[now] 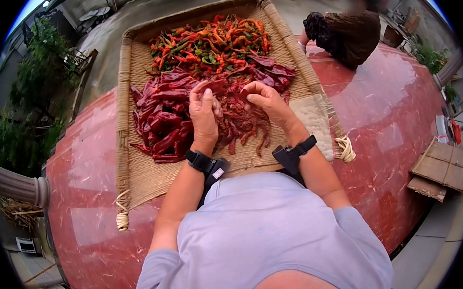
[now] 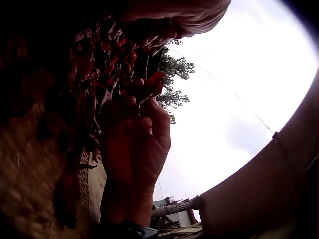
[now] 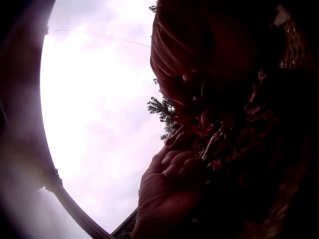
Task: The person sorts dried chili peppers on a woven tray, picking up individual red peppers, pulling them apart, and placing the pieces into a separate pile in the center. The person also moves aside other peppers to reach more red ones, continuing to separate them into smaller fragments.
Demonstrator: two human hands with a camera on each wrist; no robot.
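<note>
Both hands are raised over a heap of dark red peppers [image 1: 162,117] in a woven tray [image 1: 125,167]. The left hand [image 1: 204,119] pinches a dark red pepper [image 1: 217,86] between thumb and fingers. Just right of it, the right hand [image 1: 272,106] has its thumb and curled fingers on a small red pepper piece [image 1: 244,95]. A narrow gap separates the hands. In the left wrist view the right hand [image 2: 137,154] grips a red piece [image 2: 156,83]. The right wrist view is dark; the left hand [image 3: 172,191] shows there with bent fingers.
Smaller orange, red and green peppers [image 1: 209,42] fill the tray's far part. Shrivelled red peppers [image 1: 241,125] lie below the hands, and a pale cloth patch [image 1: 312,123] covers the tray's right side. A person [image 1: 354,31] sits on the red stone surface [image 1: 370,152] at upper right.
</note>
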